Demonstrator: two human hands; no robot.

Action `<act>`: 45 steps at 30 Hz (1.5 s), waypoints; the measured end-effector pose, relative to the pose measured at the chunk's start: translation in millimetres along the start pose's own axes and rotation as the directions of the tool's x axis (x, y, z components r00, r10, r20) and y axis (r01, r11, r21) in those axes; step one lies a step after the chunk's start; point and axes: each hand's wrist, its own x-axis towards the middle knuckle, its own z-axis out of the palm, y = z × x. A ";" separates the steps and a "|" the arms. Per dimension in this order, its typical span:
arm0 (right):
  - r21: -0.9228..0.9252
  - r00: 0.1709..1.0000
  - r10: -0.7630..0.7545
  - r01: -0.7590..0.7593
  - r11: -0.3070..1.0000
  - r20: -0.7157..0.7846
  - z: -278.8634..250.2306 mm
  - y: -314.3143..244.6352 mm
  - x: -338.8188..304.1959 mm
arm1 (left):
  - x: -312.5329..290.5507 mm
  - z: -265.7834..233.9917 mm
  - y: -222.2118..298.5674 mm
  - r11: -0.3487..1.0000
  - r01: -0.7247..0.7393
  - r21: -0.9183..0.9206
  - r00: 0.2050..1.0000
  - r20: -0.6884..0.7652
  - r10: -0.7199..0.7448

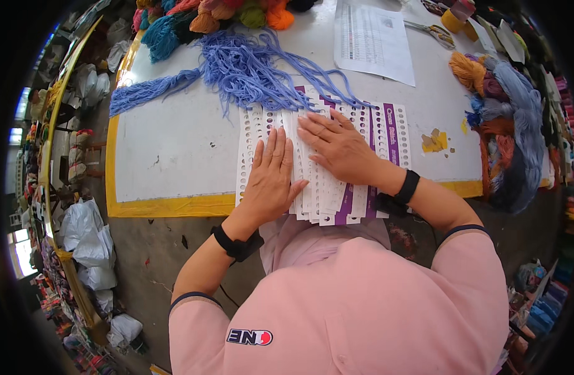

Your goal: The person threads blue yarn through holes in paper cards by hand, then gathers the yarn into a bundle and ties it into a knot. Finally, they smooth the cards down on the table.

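Note:
Several long white thread cards (315,194), punched with rows of holes and marked with purple strips, overlap in a fanned row at the table's near edge. My left hand (267,184) lies flat on the left part of the row, fingers stretched out and pointing away from me. To its right, my right hand (342,149) rests across the middle cards with its fingers extended to the left. Neither hand grips anything. A loose heap of periwinkle-blue yarn (246,69) spreads just beyond my fingertips, some strands lying over the cards' far ends.
Coloured yarn skeins (221,15) are piled at the far edge of the white table (168,156). A printed sheet (371,44) and scissors (434,32) lie at the far right. More skeins (509,119) hang over the right edge. White bags (90,240) stand at left.

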 end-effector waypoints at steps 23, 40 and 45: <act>-0.186 0.956 0.009 0.048 0.981 0.292 -24.1 24.9 -38.9 | -5.3 3.9 3.9 0.999 -0.012 0.050 0.999 -0.035 0.014; -0.119 0.944 -0.071 0.114 0.986 0.321 -14.5 11.9 -17.2 | -6.3 6.5 3.9 0.998 -0.007 0.065 0.999 -0.049 0.010; -0.194 0.955 -0.029 0.090 0.977 0.296 -31.1 9.7 -20.8 | -8.2 4.3 2.1 0.998 0.000 0.065 0.999 -0.046 0.003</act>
